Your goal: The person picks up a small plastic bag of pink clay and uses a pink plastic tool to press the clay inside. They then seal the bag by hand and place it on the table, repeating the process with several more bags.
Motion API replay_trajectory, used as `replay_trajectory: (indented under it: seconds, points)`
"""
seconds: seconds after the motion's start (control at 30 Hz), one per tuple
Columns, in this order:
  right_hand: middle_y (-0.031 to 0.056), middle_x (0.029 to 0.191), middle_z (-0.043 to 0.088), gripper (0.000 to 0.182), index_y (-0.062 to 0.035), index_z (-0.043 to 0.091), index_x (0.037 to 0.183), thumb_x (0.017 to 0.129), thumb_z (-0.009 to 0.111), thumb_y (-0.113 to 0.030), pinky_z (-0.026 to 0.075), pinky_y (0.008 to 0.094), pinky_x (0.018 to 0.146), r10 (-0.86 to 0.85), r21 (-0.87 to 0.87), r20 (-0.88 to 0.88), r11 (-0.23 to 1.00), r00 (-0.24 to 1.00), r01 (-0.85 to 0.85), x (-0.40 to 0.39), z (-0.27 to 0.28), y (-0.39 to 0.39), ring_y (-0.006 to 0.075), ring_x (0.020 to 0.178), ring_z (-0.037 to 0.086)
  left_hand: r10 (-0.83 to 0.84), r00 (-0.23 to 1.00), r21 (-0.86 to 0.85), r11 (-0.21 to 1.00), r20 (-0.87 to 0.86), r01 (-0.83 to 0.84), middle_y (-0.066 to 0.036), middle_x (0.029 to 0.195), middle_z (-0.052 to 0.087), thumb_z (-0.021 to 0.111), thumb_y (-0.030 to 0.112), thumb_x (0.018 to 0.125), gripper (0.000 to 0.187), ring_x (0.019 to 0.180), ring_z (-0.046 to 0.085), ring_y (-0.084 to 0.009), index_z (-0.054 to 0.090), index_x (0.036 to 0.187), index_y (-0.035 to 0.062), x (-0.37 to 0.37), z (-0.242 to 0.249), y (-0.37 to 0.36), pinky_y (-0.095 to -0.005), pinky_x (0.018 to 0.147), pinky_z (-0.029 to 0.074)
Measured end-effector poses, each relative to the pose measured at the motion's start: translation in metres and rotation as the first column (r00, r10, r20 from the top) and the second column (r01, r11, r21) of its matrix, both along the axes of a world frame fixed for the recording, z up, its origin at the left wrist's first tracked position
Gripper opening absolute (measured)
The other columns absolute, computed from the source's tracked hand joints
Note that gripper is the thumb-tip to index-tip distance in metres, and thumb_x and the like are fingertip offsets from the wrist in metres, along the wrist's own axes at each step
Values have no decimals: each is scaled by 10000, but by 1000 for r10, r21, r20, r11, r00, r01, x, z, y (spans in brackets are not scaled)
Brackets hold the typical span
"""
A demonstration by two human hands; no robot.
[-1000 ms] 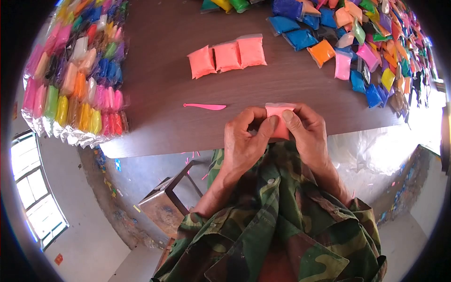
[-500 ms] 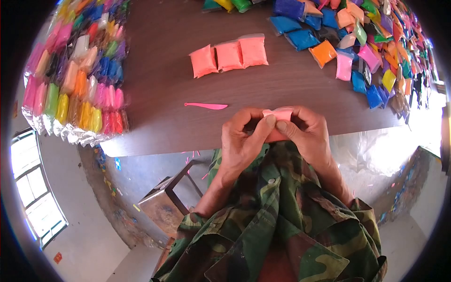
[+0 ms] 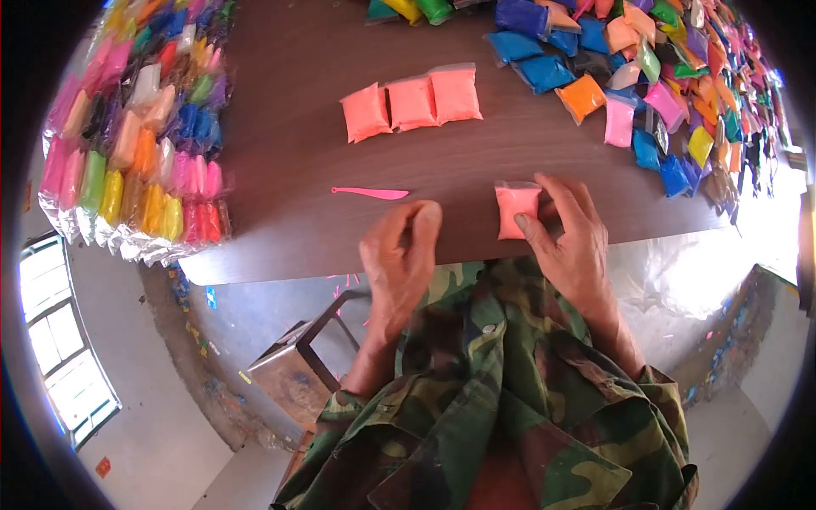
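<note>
A coral-pink packet [image 3: 517, 211] is near the table's front edge, its clear top strip facing away from me. My right hand [image 3: 572, 234] holds it by its right side, the thumb on its face. To the left, my left hand [image 3: 402, 251] is apart from the packet, with its fingers curled and the thumb close to them; nothing shows in it. A pink plastic knife [image 3: 371, 193] lies just beyond my left hand. Farther back, three coral-pink packets [image 3: 412, 102] lie side by side in a row.
Stacked colourful packets [image 3: 132, 140] line the left of the brown table [image 3: 289, 170]. A loose heap of packets [image 3: 671, 93] covers the right back. Below the table's front edge at left stands a stool [image 3: 297, 374].
My left hand has let go of the packet and moved left. The packet, earlier pinched between both hands, now shows its full face in my right hand.
</note>
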State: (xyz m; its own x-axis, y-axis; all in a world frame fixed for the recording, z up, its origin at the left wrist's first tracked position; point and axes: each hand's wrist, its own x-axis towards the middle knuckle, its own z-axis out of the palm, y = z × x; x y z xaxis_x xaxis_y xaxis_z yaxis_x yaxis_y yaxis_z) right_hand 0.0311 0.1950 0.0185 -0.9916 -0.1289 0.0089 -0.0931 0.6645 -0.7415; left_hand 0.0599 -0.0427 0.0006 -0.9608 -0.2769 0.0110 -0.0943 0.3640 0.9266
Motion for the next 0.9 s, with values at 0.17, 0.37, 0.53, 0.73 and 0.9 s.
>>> replay_trajectory:
  seconds: [0.17, 0.37, 0.53, 0.73, 0.9]
  points:
    - [224, 1421, 624, 417, 5, 653, 1409, 1003, 704, -76, 527, 488, 1057, 2, 25, -367, 1000, 930, 8, -19, -2, -1, 427, 1268, 633, 135, 980, -215, 963, -143, -164, -45, 851, 756, 722, 213, 1096, 249, 764, 637, -82, 767, 1076, -31, 3, -15, -33, -265, 690, 516]
    - [207, 1530, 539, 488, -16, 569, 1497, 1009, 599, -26, 375, 526, 1218, 97, 126, -465, 991, 880, -43, -51, -13, -40, 419, 1456, 496, 168, 958, -280, 931, -234, -232, -82, 838, 747, 725, 208, 1090, 242, 732, 650, -133, 759, 1051, -29, -2, -16, -50, -299, 687, 524]
    - [187, 1587, 499, 571, -24, 493, 1567, 1008, 604, -66, 284, 565, 1263, 183, 298, -407, 953, 895, -59, -53, -38, -45, 389, 1533, 424, 218, 938, -211, 937, -269, -278, -107, 789, 714, 759, 169, 1062, 188, 686, 634, -150, 761, 1037, -17, -3, -26, -56, -309, 643, 509]
    - [173, 1583, 509, 571, -25, 510, 1561, 1008, 631, -104, 287, 562, 1252, 198, 381, -369, 923, 908, -46, -57, -40, -48, 372, 1521, 433, 217, 963, -219, 944, -158, -248, -91, 875, 784, 702, 228, 1106, 273, 762, 692, -125, 762, 1072, -36, -4, -27, -59, -289, 720, 552]
    - [162, 1582, 517, 540, -26, 531, 1541, 1023, 633, -138, 297, 544, 1247, 190, 425, -342, 905, 920, -29, -59, -33, -52, 358, 1511, 444, 215, 956, -164, 954, -200, -249, -87, 814, 750, 728, 203, 1082, 231, 700, 642, -127, 764, 1043, -21, -9, -29, -59, -298, 657, 511]
